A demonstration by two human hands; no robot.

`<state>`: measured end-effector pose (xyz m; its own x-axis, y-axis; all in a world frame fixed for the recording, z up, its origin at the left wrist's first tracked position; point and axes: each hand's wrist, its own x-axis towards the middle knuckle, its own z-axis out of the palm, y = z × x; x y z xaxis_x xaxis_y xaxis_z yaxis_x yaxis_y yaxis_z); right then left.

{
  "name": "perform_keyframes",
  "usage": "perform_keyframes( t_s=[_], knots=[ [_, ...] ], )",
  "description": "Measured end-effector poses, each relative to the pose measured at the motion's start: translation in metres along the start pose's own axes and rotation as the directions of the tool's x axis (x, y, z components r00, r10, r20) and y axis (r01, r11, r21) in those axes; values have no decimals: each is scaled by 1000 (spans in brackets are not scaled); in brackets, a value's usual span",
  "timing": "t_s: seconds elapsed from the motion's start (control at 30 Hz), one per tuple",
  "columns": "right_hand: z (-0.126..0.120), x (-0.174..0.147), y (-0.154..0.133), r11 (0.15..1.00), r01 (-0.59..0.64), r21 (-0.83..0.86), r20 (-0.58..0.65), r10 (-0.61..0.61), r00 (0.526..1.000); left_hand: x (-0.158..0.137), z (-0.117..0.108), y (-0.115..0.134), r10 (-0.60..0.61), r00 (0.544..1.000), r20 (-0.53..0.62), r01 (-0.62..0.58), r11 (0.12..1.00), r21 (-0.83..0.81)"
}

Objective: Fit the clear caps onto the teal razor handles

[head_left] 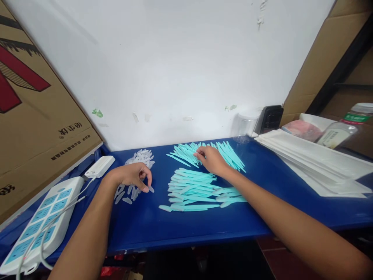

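Now a small cap [151,189] is in my left hand [135,175], pinched between thumb and finger. It is just to the right of a heap of clear caps [141,157], and my hand is partly over that heap. I can't tell if the cap touches the blue table [136,229]. My right hand [214,159] is at the back pile [231,155] of green sticks, with its fingertips close together; I can't tell if it holds one. Nearer me, the front pile [189,190] of sticks lies mostly sideways, with pale tips to the left. Far left, a power strip [43,213] lies near a white box [100,166]. At the back right stands a clear jar [246,128], beside white bags [314,167].
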<state>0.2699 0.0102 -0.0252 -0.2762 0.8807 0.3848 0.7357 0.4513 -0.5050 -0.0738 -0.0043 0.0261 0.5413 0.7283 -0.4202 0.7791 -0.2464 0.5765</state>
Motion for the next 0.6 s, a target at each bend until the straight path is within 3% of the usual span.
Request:
perform_keyframes(
  t_s=[0.17, 0.27, 0.37, 0.43, 0.53, 0.6],
  knots=[
    [0, 0, 1, 999, -1, 32, -4, 1, 1000, 3, 4, 6, 9, 1000, -28, -8, 1000, 27],
    [1, 0, 2, 998, -2, 57, -7, 2, 1000, 7, 7, 12, 58, 986, -159, -53, 998, 33],
    [1, 0, 2, 997, -4, 83, -13, 5, 1000, 15, 11, 18, 115, 901, -419, -128, 992, -4],
    [2, -1, 2, 995, -5, 99, -13, 6, 1000, 20, 15, 22, 145, 838, -526, -200, 979, -49],
    [2, -2, 2, 992, -9, 124, -3, 10, 1000, 27, 21, 24, 166, 805, -569, -263, 960, -92],
    [2, -3, 2, 991, -11, 135, 2, 11, 1000, 30, 23, 22, 168, 797, -580, -239, 970, -47]
  ],
)
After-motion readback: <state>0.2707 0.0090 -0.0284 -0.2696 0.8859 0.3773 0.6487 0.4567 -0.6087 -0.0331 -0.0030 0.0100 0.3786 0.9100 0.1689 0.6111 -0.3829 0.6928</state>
